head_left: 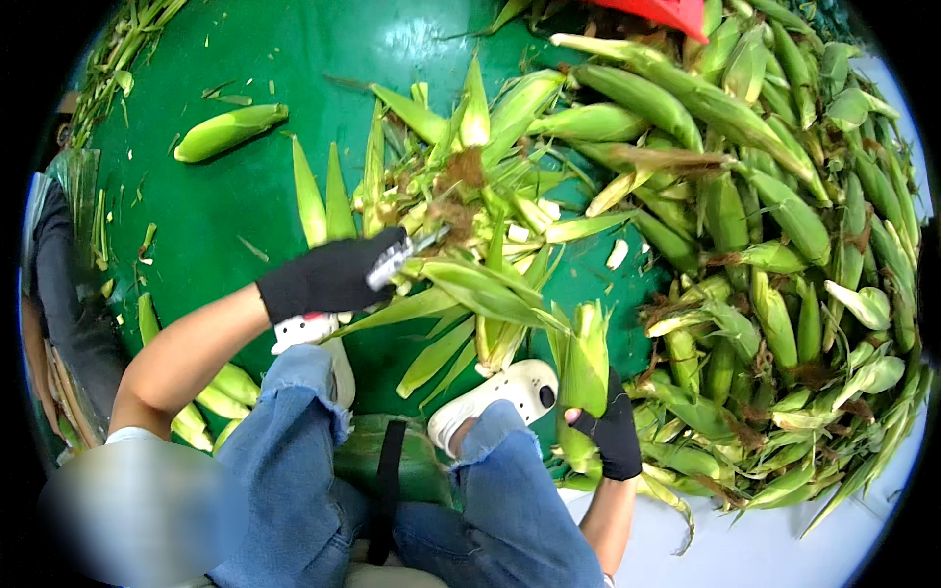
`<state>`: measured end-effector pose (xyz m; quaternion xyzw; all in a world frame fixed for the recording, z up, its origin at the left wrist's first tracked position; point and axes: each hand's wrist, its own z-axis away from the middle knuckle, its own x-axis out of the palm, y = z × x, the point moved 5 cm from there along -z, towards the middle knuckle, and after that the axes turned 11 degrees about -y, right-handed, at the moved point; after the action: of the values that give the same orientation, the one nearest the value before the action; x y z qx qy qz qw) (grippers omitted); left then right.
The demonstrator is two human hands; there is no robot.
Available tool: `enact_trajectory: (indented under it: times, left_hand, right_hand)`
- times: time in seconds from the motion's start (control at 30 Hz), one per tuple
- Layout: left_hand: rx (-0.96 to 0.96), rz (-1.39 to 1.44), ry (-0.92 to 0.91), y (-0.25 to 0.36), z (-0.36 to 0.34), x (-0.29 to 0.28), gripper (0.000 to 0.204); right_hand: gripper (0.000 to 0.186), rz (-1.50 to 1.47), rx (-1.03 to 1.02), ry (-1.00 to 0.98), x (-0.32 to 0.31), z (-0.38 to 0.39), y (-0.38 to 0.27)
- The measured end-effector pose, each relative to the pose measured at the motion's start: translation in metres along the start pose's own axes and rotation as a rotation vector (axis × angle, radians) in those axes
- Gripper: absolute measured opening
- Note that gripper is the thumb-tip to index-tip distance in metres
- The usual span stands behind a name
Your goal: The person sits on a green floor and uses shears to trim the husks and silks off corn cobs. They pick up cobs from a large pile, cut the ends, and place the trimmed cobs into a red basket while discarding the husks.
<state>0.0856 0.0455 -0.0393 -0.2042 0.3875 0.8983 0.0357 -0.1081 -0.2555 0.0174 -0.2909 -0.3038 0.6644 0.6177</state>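
My left hand (343, 267), in a black glove, grips a metal cutting tool (392, 259) above the middle of the green floor (206, 225), beside a heap of cut husks and brown silk (461, 196). Lower right, my right hand (613, 431), also gloved in black, holds an upright ear of corn (588, 363) with its green husk on and a leaf bent outward. Loose long leaves lie between my hands, over and near my white clogs (500, 392). The blade of the tool is hard to make out.
A large pile of unhusked corn (784, 216) fills the right, with a red object (667, 15) at its top. A single ear (230, 132) lies upper left; more ears (225, 392) lie by my left leg. At the far left a person in dark clothing (69, 274) shows partly.
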Motion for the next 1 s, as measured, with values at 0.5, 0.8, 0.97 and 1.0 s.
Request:
enact_trajectory:
  times: [0.5, 0.8, 0.97, 1.0]
  left_hand:
    - [0.52, -0.008, 0.062, 0.085, 0.004, 0.076, 0.088]
    - [0.137, 0.828, 0.193, 0.063, -0.06, -0.026, 0.079]
    - [0.139, -0.171, 0.15, 0.054, -0.026, 0.015, 0.08]
    - [0.027, -0.43, 0.133, 0.065, -0.015, 0.02, 0.08]
  right_hand:
    - [0.085, -0.406, -0.332, 0.048, 0.04, -0.06, 0.034]
    - [0.087, -0.47, -0.238, -0.065, 0.075, -0.071, 0.046]
    - [0.078, -0.043, -0.382, 0.137, 0.068, -0.068, 0.001]
    - [0.076, 0.146, -0.397, 0.185, 0.067, -0.069, -0.006]
